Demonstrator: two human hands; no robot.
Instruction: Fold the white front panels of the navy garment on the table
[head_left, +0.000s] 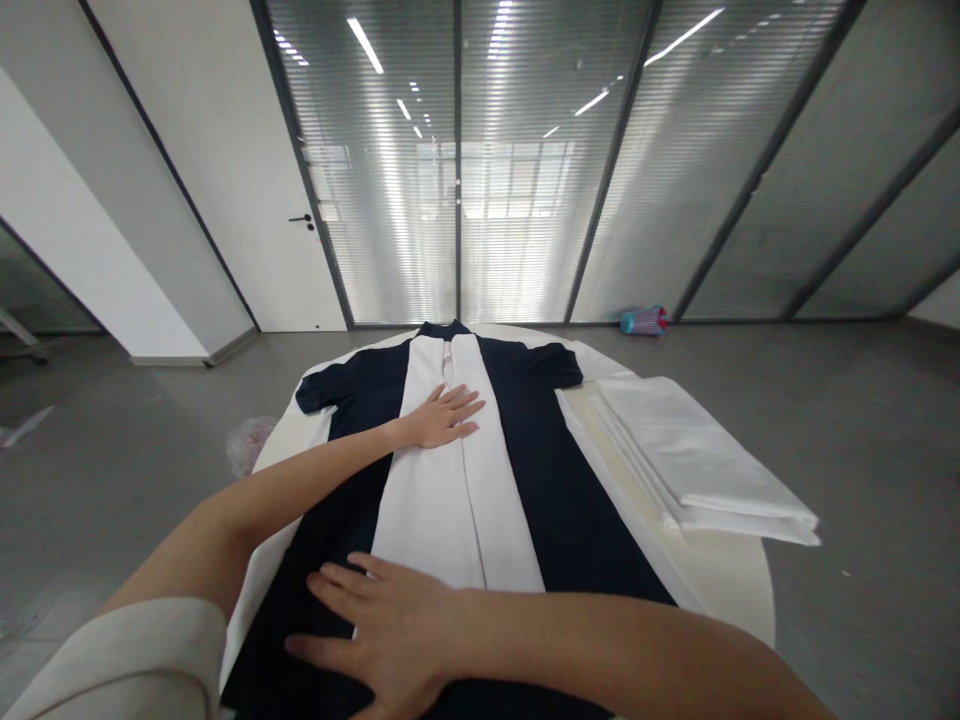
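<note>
A navy short-sleeved garment (547,460), like a robe or long dress, lies spread face up with its collar at the far end. Two white panels (427,500) run down its front, with a seam or opening between them. My left hand (442,415) rests flat on the white panels below the collar, fingers spread. Nearer to me, my right hand (394,630) reaches across to the garment's lower left, fingers spread over the navy cloth and the white panel's edge. Neither hand grips anything. My right forearm hides part of the lower garment.
The garment lies on a rounded white table (739,580). A folded stack of white cloth (697,450) sits at its right edge, overhanging slightly. On the floor are a clear plastic bag (247,445) and a blue and pink package (643,321) by the glass wall.
</note>
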